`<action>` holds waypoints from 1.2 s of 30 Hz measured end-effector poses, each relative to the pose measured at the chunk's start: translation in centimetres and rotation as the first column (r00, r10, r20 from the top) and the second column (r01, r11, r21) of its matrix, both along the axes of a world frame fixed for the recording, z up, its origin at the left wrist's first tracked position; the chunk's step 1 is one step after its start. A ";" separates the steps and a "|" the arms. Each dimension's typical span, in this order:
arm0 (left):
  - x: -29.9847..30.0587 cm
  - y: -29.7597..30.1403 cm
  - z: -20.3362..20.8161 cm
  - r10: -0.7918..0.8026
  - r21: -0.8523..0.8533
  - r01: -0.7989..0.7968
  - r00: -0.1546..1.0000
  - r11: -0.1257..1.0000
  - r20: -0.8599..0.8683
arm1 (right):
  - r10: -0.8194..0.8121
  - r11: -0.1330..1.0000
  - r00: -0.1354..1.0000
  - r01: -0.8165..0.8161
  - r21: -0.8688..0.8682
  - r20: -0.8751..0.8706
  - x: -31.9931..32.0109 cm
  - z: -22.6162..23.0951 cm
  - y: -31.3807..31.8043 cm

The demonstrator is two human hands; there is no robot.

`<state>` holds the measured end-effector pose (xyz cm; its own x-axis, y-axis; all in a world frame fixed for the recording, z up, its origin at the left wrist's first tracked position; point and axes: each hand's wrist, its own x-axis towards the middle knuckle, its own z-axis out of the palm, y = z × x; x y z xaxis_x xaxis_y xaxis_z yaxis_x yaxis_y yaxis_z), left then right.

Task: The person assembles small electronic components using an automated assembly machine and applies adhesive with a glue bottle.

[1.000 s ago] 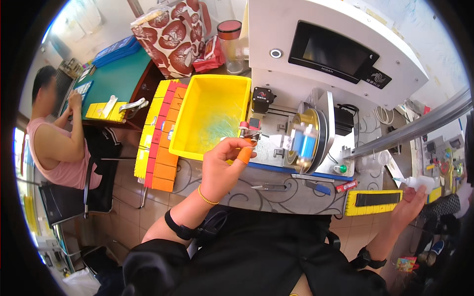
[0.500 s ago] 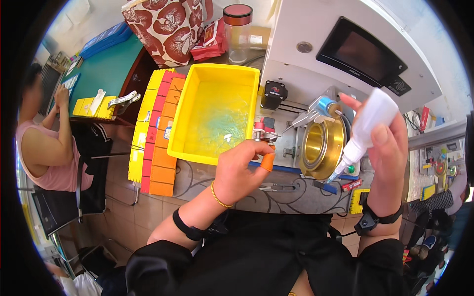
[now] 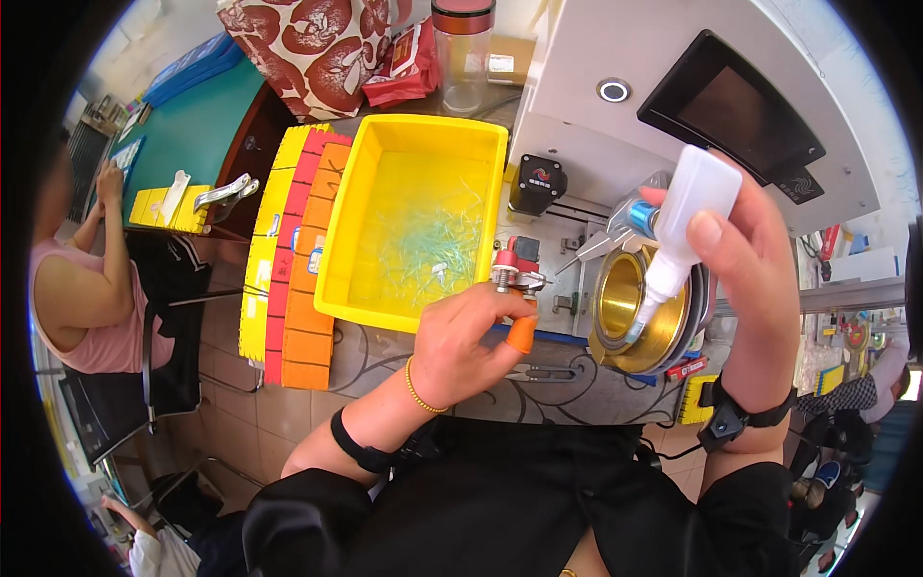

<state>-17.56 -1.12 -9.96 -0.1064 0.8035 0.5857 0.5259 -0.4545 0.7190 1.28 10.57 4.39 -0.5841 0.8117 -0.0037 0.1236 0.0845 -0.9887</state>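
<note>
Left of the gold wheel (image 3: 621, 288), the left hand (image 3: 466, 341) curls its fingertips by a clamp (image 3: 520, 260); whether they pinch anything, I cannot tell. Nozzle slanting down at the wheel, a white bottle (image 3: 694, 197) is gripped in the right hand (image 3: 755, 245).

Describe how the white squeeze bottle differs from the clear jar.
The squeeze bottle is tilted, its nozzle pointing down; the jar stands upright.
The squeeze bottle is held in the person's right hand; the jar is in no hand.
The squeeze bottle is whitish and tapers to the nozzle; the jar is a clear cylinder under a reddish lid.
Both are containers.
</note>
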 end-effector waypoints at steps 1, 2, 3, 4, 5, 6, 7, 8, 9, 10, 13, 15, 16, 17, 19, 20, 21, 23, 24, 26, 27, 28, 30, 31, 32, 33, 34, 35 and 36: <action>0.0 0.0 0.0 0.001 -0.001 -0.001 1.000 1.000 0.003 | -0.017 0.999 1.000 0.018 0.051 -0.004 0.0 -0.1 -0.5; 0.1 0.0 0.0 0.000 -0.003 0.000 1.000 1.000 0.003 | -0.033 0.994 0.999 0.034 0.102 -0.010 0.1 -0.3 -0.9; 0.1 0.1 0.0 0.003 0.002 -0.003 1.000 1.000 -0.003 | -0.034 0.994 0.999 0.035 0.099 -0.010 0.4 -0.3 -1.1; 0.1 0.1 0.0 0.005 0.008 -0.005 1.000 1.000 -0.009 | -0.028 0.988 0.997 0.017 0.156 0.068 0.8 -0.4 -1.2; 0.1 0.1 0.0 0.002 0.007 -0.001 1.000 1.000 -0.010 | -0.029 0.977 0.989 -0.003 0.211 0.147 1.1 -0.4 -1.3; 0.2 0.1 0.0 0.006 0.007 -0.006 1.000 1.000 -0.003 | -0.032 0.978 0.989 0.000 0.210 0.146 0.9 -0.4 -1.3; 0.2 0.1 0.0 0.011 0.007 -0.011 1.000 1.000 0.004 | -0.016 0.975 0.997 -0.001 0.224 0.076 0.5 -0.4 -1.3; 0.2 0.0 0.0 0.007 0.008 -0.007 1.000 1.000 0.004 | 0.000 0.971 1.000 -0.001 0.240 0.006 0.3 -0.4 -1.1; 0.3 -0.1 0.1 0.012 -0.015 -0.012 1.000 1.000 0.020 | -0.041 0.989 0.986 0.017 0.146 0.161 0.4 0.3 -0.9; 0.3 -0.2 0.2 0.018 -0.038 -0.017 0.999 0.999 0.037 | -0.044 0.989 0.986 0.020 0.148 0.161 0.4 0.4 -0.7; 0.1 -0.4 0.0 0.026 -0.044 -0.025 0.999 0.999 0.031 | 0.028 0.983 0.985 -0.058 0.172 0.172 -0.1 0.1 -0.6; 0.2 -0.2 -0.2 0.019 -0.023 -0.019 0.999 1.000 0.031 | -0.053 0.991 0.997 0.045 0.126 0.055 0.2 -0.2 -1.4; 0.2 -0.1 -0.2 0.013 -0.005 -0.013 0.999 1.000 0.031 | -0.052 0.991 0.997 0.045 0.127 0.055 0.5 -0.5 -2.1; 0.2 0.0 -0.1 0.013 -0.005 -0.012 0.999 1.000 0.031 | -0.103 0.958 0.993 0.113 0.262 -0.051 1.0 -1.0 -3.0; 0.2 -0.1 -0.2 0.009 -0.010 -0.008 0.999 1.000 0.033 | -0.066 0.796 0.996 0.092 0.598 -0.064 2.5 -2.5 -2.5; 0.2 -0.1 -0.3 0.009 -0.015 -0.008 0.999 1.000 0.035 | -0.067 0.799 0.996 0.091 0.594 -0.062 2.5 -3.0 -2.5; 0.2 -0.1 -0.3 0.018 -0.010 -0.018 0.999 1.000 0.031 | -0.072 0.730 0.997 0.065 0.680 -0.018 2.4 -3.3 -2.6; 0.2 -0.1 -0.3 0.021 -0.006 -0.021 0.999 1.000 0.030 | -0.092 0.631 0.996 0.053 0.774 0.006 1.7 -4.0 -2.9; 0.2 -0.1 -0.3 0.023 -0.001 -0.023 0.999 1.000 0.028 | -0.097 0.631 0.995 0.055 0.774 0.009 1.5 -4.1 -2.9; 0.2 0.0 -0.2 0.026 0.002 -0.026 0.999 1.000 0.026 | -0.126 0.557 0.990 0.021 0.830 0.059 1.3 -4.2 -2.9; 0.2 0.0 -0.2 0.023 -0.001 -0.023 0.999 1.000 0.033 | -0.124 0.559 0.990 0.020 0.829 0.060 1.2 -4.3 -2.9; 0.2 0.0 -0.2 0.020 -0.005 -0.020 0.999 1.000 0.040 | -0.139 0.527 0.987 0.009 0.850 0.076 1.1 -4.2 -2.9; 0.3 0.0 -0.2 0.024 -0.012 -0.023 0.999 1.000 0.041 | -0.156 0.494 0.983 -0.004 0.870 0.093 1.0 -4.1 -2.9; 0.3 0.0 -0.2 0.026 -0.018 -0.025 0.999 1.000 0.040 | -0.157 0.494 0.983 -0.005 0.869 0.095 1.0 -4.1 -2.8; 0.4 0.0 -0.2 0.023 -0.020 -0.022 0.999 1.000 0.042 | -0.161 0.496 0.982 -0.006 0.868 0.098 1.1 -4.2 -2.9; 0.3 0.0 -0.2 0.025 -0.019 -0.024 0.999 1.000 0.042 | -0.163 0.498 0.981 -0.006 0.867 0.101 1.1 -4.2 -2.9; 0.4 -0.1 -0.2 0.027 -0.019 -0.026 0.999 0.999 0.042 | -0.167 0.491 0.981 -0.007 0.871 0.102 1.0 -4.2 -2.9; 0.3 -0.1 -0.2 0.025 -0.020 -0.024 0.999 1.000 0.043 | -0.171 0.483 0.980 -0.007 0.876 0.102 0.9 -4.1 -2.9; 0.3 -0.1 -0.3 0.023 -0.020 -0.022 0.999 1.000 0.048 | -0.172 0.484 0.980 -0.007 0.875 0.103 0.9 -4.1 -2.9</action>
<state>-17.24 -1.18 -10.24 -0.1522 0.8118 0.5638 0.5001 -0.4288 0.7523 2.15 7.67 0.28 -0.5770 0.4966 0.6484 0.3185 0.8679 -0.3812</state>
